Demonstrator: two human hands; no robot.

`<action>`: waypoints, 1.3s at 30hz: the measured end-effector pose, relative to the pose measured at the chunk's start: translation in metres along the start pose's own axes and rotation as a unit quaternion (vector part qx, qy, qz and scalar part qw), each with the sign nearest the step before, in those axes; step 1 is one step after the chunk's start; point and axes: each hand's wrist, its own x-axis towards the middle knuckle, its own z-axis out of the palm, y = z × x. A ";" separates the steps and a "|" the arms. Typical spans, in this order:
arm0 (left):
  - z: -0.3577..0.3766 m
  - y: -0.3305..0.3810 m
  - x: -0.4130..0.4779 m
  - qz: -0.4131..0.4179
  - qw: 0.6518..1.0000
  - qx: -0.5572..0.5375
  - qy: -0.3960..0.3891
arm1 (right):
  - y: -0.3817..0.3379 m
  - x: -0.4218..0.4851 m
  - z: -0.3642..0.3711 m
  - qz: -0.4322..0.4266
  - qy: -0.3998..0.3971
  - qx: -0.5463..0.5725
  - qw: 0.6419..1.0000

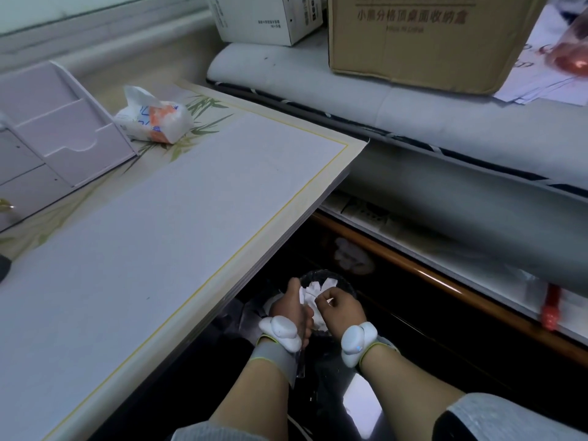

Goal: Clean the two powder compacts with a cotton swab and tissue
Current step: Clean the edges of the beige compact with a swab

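We look down past the table edge, and both hands sit low in the view at about 6 o'clock, over a dark bin on the floor. The tissue is between them, above the mouth of the bin. It is a crumpled white wad with no clear long axis, and its loose flaps stick up toward 12 and 1 o'clock. More white scraps lie in the bin beneath it.

The left hand is at the 9 o'clock side of the wad, with its fingers curled round the tissue. The right hand is at the 3 o'clock side. Its fingers are bent in tight, and thumb and forefinger meet in a narrow pinch on the tissue's edge.

A thin clear piece shows from under the left palm. Its long axis runs from 12 down to 6 o'clock beside the wrist, leaning slightly toward 7. We cannot tell what it is, or whether it belongs to a compact, and we cannot make out either compact or a swab.

Each wrist carries a grey band with a white sensor pod, one on the left and one on the right.

On the table at 10 o'clock lies an opened tissue pack, just beside a pale pink organiser. At 12 o'clock stands a white box, and at 1 o'clock a cardboard box, both on a grey padded surface.
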 end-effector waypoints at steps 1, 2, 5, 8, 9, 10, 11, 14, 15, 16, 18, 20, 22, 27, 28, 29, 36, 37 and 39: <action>0.001 0.001 -0.005 -0.007 1.000 0.002 -0.002 | -0.003 -0.001 -0.001 -0.004 0.000 0.000 1.000; 0.002 0.003 -0.008 -0.008 1.000 0.008 -0.002 | -0.005 -0.001 -0.001 -0.007 0.002 -0.003 1.000; 0.007 0.002 -0.017 0.055 0.998 0.013 0.038 | -0.007 -0.001 -0.007 0.003 0.016 -0.018 1.000; 0.012 0.004 -0.026 0.132 0.985 0.079 0.072 | -0.013 -0.001 -0.020 0.011 0.032 -0.016 0.999; 0.014 0.007 -0.032 0.147 0.983 0.093 0.065 | -0.017 -0.003 -0.026 0.006 0.038 -0.010 0.999; 0.015 0.011 -0.037 0.164 0.980 0.098 0.060 | -0.023 -0.005 -0.033 -0.002 0.043 -0.006 0.999; 0.016 0.015 -0.042 0.185 0.975 0.107 0.056 | -0.029 -0.008 -0.039 -0.011 0.047 -0.003 0.999; 0.020 0.032 -0.068 0.230 0.953 0.192 0.050 | -0.046 -0.019 -0.054 -0.040 0.073 0.002 0.997; 0.022 0.036 -0.077 0.244 0.944 0.216 0.055 | -0.051 -0.024 -0.059 -0.047 0.084 0.006 0.995; 0.024 0.041 -0.088 0.263 0.935 0.229 0.063 | -0.057 -0.030 -0.065 -0.056 0.099 0.009 0.993; 0.027 0.047 -0.108 0.310 0.919 0.230 0.081 | -0.069 -0.041 -0.078 -0.070 0.129 0.016 0.989; 0.029 0.052 -0.131 0.366 0.898 0.223 0.099 | -0.083 -0.053 -0.090 -0.087 0.146 0.025 0.985; 0.036 0.061 -0.147 0.405 0.890 0.184 0.100 | -0.095 -0.055 -0.100 -0.090 0.168 0.042 0.981; 0.034 0.095 -0.212 0.503 0.853 0.076 0.113 | -0.140 -0.083 -0.110 -0.138 0.194 0.087 0.967; 0.029 0.102 -0.223 0.515 0.848 0.061 0.113 | -0.148 -0.088 -0.109 -0.151 0.192 0.086 0.966; 0.022 0.110 -0.233 0.525 0.841 0.051 0.117 | -0.158 -0.094 -0.106 -0.163 0.188 0.083 0.965; -0.097 0.136 -0.276 0.543 0.816 -0.019 0.197 | -0.240 -0.119 -0.037 -0.263 0.108 0.070 0.956; -0.115 0.134 -0.280 0.535 0.820 -0.039 0.200 | -0.249 -0.122 -0.024 -0.276 0.092 0.067 0.954; -0.154 0.129 -0.284 0.509 0.831 -0.060 0.214 | -0.267 -0.131 0.006 -0.307 0.056 0.053 0.949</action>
